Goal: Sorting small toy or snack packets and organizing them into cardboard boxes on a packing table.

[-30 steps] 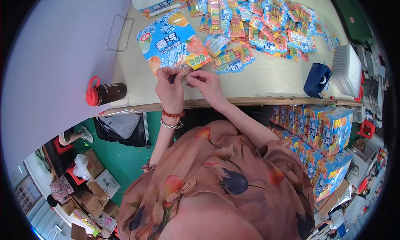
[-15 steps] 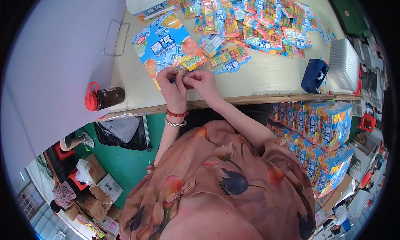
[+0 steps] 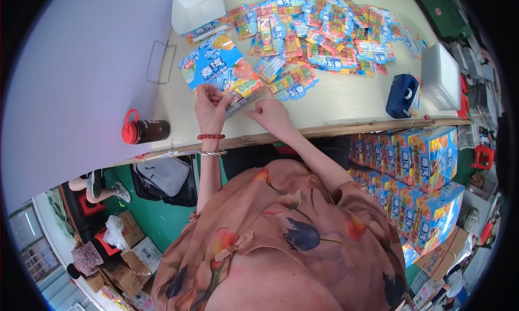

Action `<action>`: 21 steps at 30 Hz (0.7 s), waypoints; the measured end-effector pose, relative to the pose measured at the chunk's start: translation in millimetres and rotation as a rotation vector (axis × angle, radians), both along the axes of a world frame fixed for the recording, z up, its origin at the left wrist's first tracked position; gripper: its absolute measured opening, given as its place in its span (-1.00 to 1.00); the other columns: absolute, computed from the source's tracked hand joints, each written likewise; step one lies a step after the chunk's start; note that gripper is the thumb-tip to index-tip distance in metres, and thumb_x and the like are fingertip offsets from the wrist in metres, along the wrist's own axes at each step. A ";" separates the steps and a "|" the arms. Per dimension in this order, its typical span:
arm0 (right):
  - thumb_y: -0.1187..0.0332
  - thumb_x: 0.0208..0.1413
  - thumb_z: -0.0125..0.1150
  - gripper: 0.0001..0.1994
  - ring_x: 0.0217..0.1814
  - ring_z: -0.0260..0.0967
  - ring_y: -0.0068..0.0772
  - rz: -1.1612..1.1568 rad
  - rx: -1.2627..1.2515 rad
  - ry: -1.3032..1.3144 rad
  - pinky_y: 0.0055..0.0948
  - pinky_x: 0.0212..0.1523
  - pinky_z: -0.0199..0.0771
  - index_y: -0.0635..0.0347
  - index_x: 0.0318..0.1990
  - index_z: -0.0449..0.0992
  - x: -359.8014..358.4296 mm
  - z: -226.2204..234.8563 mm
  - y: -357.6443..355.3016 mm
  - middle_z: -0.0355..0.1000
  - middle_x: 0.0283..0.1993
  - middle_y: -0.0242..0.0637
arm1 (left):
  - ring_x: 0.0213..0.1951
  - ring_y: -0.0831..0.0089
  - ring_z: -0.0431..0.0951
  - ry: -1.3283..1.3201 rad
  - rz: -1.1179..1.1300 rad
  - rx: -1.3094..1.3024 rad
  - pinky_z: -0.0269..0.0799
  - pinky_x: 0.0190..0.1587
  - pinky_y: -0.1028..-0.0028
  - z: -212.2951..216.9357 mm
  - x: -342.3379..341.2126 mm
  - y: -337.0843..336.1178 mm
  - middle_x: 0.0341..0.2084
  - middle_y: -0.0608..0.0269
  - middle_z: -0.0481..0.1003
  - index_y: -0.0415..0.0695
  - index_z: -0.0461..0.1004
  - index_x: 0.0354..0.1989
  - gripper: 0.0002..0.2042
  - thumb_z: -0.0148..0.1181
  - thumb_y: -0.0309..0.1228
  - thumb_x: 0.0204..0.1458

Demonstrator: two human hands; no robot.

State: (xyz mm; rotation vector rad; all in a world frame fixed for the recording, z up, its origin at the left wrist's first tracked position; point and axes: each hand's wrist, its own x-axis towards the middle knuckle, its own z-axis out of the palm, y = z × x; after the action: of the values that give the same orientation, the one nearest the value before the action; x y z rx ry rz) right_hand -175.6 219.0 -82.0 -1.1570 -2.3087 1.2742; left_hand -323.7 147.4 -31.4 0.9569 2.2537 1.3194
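Note:
A blue candy box (image 3: pixel 219 59) with fruit pictures lies tilted on the table, its near side facing me. At its near left corner, my left hand (image 3: pixel 211 108) is closed, thumb and fingers gripping the edge; a small shiny bit shows by the thumb. Just right of the box's near side, my right hand (image 3: pixel 272 116) is closed with curled fingers, apart from the box. Whether anything is in it is hidden. Beyond the box's right edge lie flat candy packs (image 3: pixel 294 83), part of a large heap (image 3: pixel 330 30).
An open white-lined carton (image 3: pixel 200 14) stands at the back left, near a bent wire frame (image 3: pixel 160 62). A red-lidded bottle (image 3: pixel 146 130) is at the left. Right: a navy tape dispenser (image 3: pixel 403 97) and clear plastic trays (image 3: pixel 440 78). Stacked filled boxes (image 3: pixel 432 162) stand below the table edge.
My hands have come apart: the right has moved right, away from the left and the box. The left stays at the box's near edge. The view has shifted slightly.

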 end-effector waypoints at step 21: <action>0.32 0.11 0.21 -0.77 -0.47 0.30 -0.71 0.124 -0.559 0.862 -0.65 -0.42 0.35 0.26 -0.14 0.50 15.0 76.8 1.7 0.39 -0.42 -0.45 | -0.85 0.68 0.02 -1.611 -0.564 0.454 -0.07 -0.77 0.69 75.5 36.9 -49.2 -0.84 0.41 0.15 -0.09 0.00 0.30 -0.43 -0.48 0.03 0.27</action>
State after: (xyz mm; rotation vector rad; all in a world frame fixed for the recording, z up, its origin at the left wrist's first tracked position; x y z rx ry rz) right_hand -160.5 220.7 -5.1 -0.4047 -1.4364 2.0237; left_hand -286.8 98.2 44.2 0.2604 0.4491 1.4328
